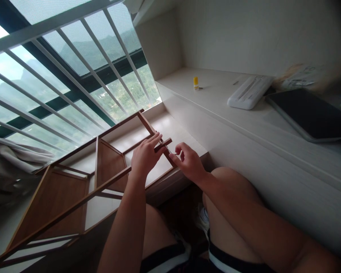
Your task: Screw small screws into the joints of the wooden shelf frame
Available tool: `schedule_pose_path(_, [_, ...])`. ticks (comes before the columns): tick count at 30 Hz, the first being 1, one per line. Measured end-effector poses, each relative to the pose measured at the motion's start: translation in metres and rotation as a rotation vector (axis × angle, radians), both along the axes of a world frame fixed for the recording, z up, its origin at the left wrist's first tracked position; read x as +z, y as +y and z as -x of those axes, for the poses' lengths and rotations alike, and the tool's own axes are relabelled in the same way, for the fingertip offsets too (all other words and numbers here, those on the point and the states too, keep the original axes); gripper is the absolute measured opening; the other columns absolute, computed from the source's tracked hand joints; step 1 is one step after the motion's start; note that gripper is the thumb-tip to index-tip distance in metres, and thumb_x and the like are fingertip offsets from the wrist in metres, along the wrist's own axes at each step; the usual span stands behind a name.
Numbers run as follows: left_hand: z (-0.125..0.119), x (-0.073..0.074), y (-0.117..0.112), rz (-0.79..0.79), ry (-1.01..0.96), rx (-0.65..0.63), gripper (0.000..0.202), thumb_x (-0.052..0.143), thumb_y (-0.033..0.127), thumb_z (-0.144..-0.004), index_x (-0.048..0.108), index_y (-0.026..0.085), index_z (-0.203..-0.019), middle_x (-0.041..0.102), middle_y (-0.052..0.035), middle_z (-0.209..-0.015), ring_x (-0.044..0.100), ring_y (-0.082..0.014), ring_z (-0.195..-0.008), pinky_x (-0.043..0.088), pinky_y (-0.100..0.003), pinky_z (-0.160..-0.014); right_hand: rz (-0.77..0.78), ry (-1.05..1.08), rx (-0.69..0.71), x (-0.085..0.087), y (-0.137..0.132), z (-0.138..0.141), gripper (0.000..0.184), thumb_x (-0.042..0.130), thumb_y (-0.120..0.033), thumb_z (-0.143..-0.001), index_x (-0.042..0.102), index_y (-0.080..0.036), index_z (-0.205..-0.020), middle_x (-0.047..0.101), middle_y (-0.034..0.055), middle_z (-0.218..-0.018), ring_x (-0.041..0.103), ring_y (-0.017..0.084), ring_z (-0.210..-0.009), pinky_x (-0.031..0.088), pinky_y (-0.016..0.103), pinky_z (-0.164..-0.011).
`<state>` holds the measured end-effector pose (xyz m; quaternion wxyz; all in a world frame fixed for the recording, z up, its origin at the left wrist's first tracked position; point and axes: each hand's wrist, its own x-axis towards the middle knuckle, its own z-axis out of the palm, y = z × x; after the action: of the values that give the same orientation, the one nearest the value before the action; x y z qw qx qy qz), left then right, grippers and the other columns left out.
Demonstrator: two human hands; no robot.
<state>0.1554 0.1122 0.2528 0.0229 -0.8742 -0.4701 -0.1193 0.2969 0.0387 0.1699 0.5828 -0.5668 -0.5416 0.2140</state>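
Observation:
A brown wooden rack (110, 181) with slats and panels lies tilted on the white window ledge. My left hand (144, 157) rests over its near end, where a long rail meets a crosspiece. The thumb goes under the rail's tip and the fingers lie along the crosspiece, holding the joint. Just right of that joint, my right hand (189, 163) is closed, thumb and index finger pinched at the crosspiece. Something thin and pale shows at these fingertips; it is too small to name.
On the white desk (199, 102) at right stand a small yellow-capped bottle (196, 83), a white case (250, 93) and a dark tablet (312, 113). A clear plastic bag (304, 77) lies behind. Window bars (85, 49) and a grey curtain (17, 153) border the left side.

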Motion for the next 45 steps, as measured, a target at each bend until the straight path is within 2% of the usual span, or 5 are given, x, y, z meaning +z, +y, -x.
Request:
schedule_pose_path(12, [0.004, -0.003, 0.002, -0.009, -0.023, -0.039, 0.049, 0.055, 0.041, -0.090, 0.050, 0.038, -0.139, 0.050, 0.0045, -0.144, 0.053, -0.0231, -0.126, 0.046, -0.035, -0.100, -0.098, 0.013, -0.028, -0.008, 0.003, 0.006, 0.029, 0.055, -0.045, -0.091, 0.053, -0.023, -0.073, 0.056, 0.0046, -0.086, 0.052, 0.019, -0.081, 0.041, 0.033, -0.079])
schedule_pose_path(26, [0.004, -0.004, 0.002, -0.026, -0.038, -0.048, 0.048, 0.056, 0.039, -0.090, 0.052, 0.039, -0.137, 0.050, 0.0067, -0.144, 0.054, -0.0223, -0.125, 0.048, -0.035, -0.098, 0.278, 1.473, 0.793, -0.008, 0.008, 0.020, 0.017, 0.066, -0.035, -0.085, 0.064, -0.018, -0.083, 0.060, -0.0012, -0.083, 0.046, 0.009, -0.064, 0.040, 0.024, -0.060])
schedule_pose_path(29, [0.004, -0.005, 0.003, -0.032, -0.036, -0.042, 0.047, 0.057, 0.041, -0.090, 0.052, 0.039, -0.137, 0.050, 0.0076, -0.144, 0.055, -0.0222, -0.124, 0.048, -0.035, -0.098, 0.293, 1.333, 0.789, -0.010, 0.008, 0.019, 0.027, 0.060, -0.043, -0.088, 0.062, -0.017, -0.081, 0.060, 0.0008, -0.082, 0.048, 0.010, -0.062, 0.040, 0.025, -0.058])
schedule_pose_path(38, [0.004, -0.004, 0.003, -0.024, -0.031, -0.035, 0.047, 0.057, 0.042, -0.090, 0.052, 0.039, -0.137, 0.050, 0.0062, -0.144, 0.054, -0.0225, -0.124, 0.048, -0.034, -0.098, -0.035, 0.004, 0.082, -0.007, 0.002, -0.001, 0.030, 0.060, -0.051, -0.087, 0.053, -0.021, -0.083, 0.055, -0.0021, -0.073, 0.046, 0.012, -0.061, 0.036, 0.026, -0.062])
schedule_pose_path(45, [0.005, -0.005, 0.003, -0.028, -0.033, -0.048, 0.047, 0.057, 0.043, -0.090, 0.052, 0.039, -0.137, 0.050, 0.0057, -0.144, 0.055, -0.0228, -0.123, 0.047, -0.034, -0.098, -0.122, -0.264, 0.000, -0.004, 0.003, 0.005, 0.028, 0.043, -0.037, -0.098, 0.049, -0.021, -0.076, 0.055, 0.0005, -0.074, 0.048, 0.014, -0.067, 0.034, 0.026, -0.065])
